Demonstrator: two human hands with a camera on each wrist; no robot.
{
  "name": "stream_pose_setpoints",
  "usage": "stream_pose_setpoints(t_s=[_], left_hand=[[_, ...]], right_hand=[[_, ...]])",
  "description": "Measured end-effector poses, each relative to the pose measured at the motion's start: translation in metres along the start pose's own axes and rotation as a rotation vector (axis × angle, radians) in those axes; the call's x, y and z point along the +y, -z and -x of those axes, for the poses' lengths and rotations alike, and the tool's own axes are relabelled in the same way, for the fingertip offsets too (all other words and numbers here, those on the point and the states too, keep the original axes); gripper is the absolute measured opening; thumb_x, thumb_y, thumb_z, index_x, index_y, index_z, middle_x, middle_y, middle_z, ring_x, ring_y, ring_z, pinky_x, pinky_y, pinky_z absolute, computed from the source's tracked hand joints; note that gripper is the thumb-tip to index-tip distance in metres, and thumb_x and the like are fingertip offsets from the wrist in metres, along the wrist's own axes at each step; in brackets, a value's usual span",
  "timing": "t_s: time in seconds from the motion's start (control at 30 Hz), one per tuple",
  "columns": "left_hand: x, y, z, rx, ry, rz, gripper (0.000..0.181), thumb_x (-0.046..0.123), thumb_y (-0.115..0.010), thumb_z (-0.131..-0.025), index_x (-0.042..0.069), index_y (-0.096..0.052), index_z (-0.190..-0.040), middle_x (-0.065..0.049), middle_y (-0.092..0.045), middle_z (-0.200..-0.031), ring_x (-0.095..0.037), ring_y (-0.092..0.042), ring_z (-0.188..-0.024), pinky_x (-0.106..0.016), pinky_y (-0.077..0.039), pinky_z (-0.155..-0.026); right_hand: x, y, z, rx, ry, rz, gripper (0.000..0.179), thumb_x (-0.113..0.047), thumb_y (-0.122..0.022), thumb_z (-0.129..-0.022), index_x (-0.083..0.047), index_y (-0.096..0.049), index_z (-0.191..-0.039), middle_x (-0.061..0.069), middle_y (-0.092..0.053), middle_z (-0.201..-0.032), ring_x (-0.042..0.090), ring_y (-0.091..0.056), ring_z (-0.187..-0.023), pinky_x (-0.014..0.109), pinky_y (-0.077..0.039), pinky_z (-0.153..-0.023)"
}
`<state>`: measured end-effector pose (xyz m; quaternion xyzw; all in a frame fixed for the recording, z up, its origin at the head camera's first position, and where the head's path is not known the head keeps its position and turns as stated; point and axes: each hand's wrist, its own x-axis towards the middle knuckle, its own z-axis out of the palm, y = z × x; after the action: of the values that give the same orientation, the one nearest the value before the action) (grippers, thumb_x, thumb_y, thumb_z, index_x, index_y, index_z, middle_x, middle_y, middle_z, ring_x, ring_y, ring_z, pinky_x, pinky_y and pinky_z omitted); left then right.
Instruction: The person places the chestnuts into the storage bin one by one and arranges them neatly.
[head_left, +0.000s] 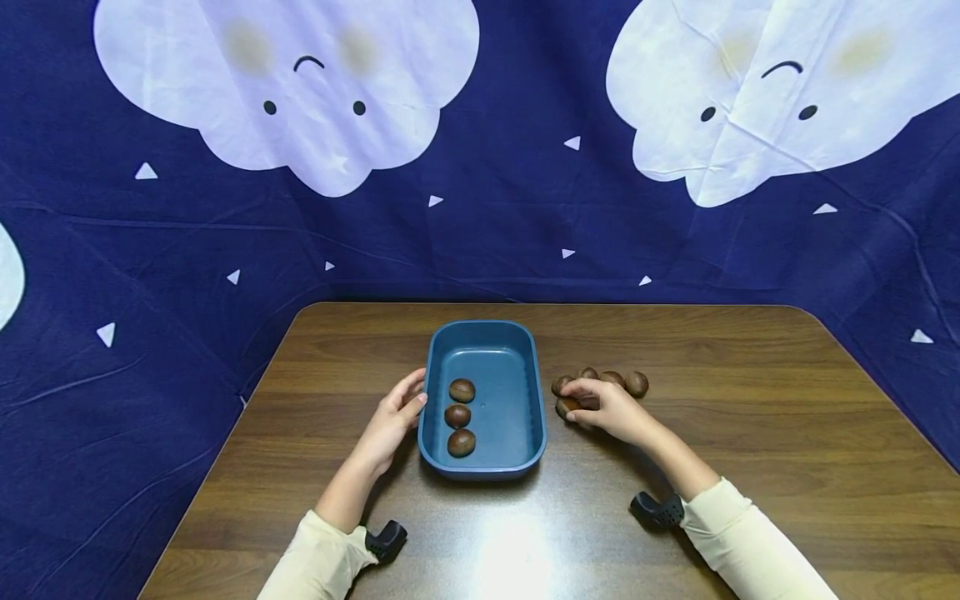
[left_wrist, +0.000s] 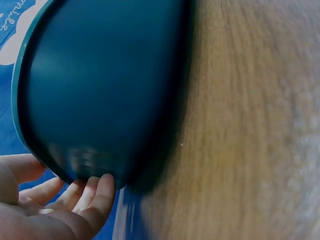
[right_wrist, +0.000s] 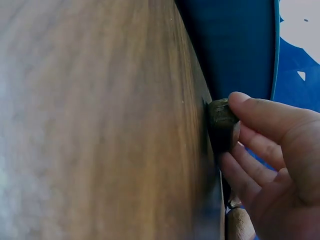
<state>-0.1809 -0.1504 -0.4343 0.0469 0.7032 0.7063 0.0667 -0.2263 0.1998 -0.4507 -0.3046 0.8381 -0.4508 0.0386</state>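
One brown chestnut (head_left: 567,408) between thumb and fingertips of the right hand (head_left: 617,410), pinched in a nearly closed grip, low at the bench (head_left: 750,375) and just beside the blue tray (head_left: 510,400), on the side toward the bench's right edge; cannot tell whether resting or slightly lifted. Close by, toward the bench's far edge, four more chestnuts (head_left: 637,384) in a loose row, partly behind that hand. Inside the tray, three chestnuts (head_left: 457,416) in a line near the wall facing the bench's left edge. Far end of the tray near the bench's far edge. At that same left wall, the left hand (head_left: 390,421), half closed round it, thumb at the rim, fingers against the outside. By both wrists, black devices (head_left: 386,542) at cream sleeves (head_left: 322,558). Beyond the far edge, a dark blue cloth (head_left: 525,208) with white clouds (head_left: 300,83).
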Motion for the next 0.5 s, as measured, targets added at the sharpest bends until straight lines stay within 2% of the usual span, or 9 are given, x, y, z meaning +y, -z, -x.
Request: stream_pose_setpoints(t_s=[0.27,0.5], left_hand=[[-0.0009,0.0004,0.0002,0.000,-0.001,-0.002,0.043,0.008,-0.042,-0.095,0.007,-0.033,-0.137,-0.020,-0.037,-0.135,-0.032,-0.039,-0.118,-0.044,-0.036,-0.089],[-0.0013,0.0008,-0.0004,0.000,-0.005,0.003,0.043,0.008,-0.042,-0.095,0.006,-0.033,-0.136,-0.020,-0.038,-0.135,-0.031,-0.039,-0.118,-0.044,-0.036,-0.089]], right_hand=[[0.0008,-0.0009,0.0027,-0.020,-0.044,0.039,0.035,-0.008,-0.071,-0.076,-0.002,-0.058,-0.108,0.010,-0.060,-0.105,0.026,-0.058,-0.096,0.035,-0.045,-0.082],[0.0001,-0.0008,0.0012,-0.001,-0.033,0.051,0.032,-0.005,-0.071,-0.076,-0.003,-0.060,-0.106,0.007,-0.061,-0.101,0.023,-0.059,-0.093,0.034,-0.046,-0.080]])
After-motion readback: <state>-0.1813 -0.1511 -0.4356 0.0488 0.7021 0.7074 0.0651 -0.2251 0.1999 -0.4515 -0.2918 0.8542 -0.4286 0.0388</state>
